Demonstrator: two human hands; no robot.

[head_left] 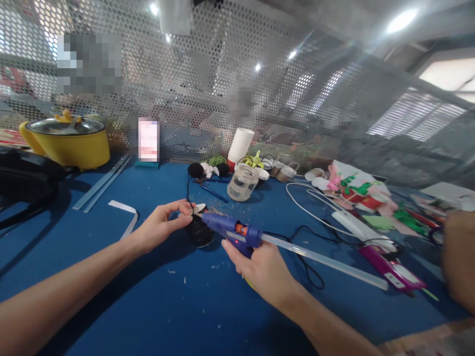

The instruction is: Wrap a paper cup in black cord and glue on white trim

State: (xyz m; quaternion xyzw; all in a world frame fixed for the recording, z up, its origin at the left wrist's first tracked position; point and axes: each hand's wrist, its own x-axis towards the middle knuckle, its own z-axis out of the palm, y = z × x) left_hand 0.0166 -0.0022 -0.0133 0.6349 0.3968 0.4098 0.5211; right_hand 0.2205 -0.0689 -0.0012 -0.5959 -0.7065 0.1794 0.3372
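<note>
Fingers of the right hand [265,269] are wrapped round the grip of a blue glue gun [226,226]; the trigger is hidden, so whether it is pressed cannot be told. Taking the black rounded thing [200,235] on the blue table [163,306] as the clock's centre, that hand lies at four o'clock, and a clear glue stick [326,262] juts from the gun's rear between three and four. A small red light glows on the gun's side. The left hand [163,222], between nine and ten, has thumb and fingertips pinched together on a black cord [188,190]. The nozzle points at that pinch, right beside it; contact is too small to tell. A white oval piece [200,207] sits at the far edge of the black thing, near the fingertips.

Farther off, a bent white strip [128,212] lies between nine and ten, a purple device [393,269] just past three, and a white power strip [356,228] at three. A clear jar [243,184] stands at one, with a blue pen [214,193] lying nearer twelve. Beyond them are a black ball [195,170] at twelve, a stack of white cups [242,143] at one, and a yellow pot [74,148] at ten.
</note>
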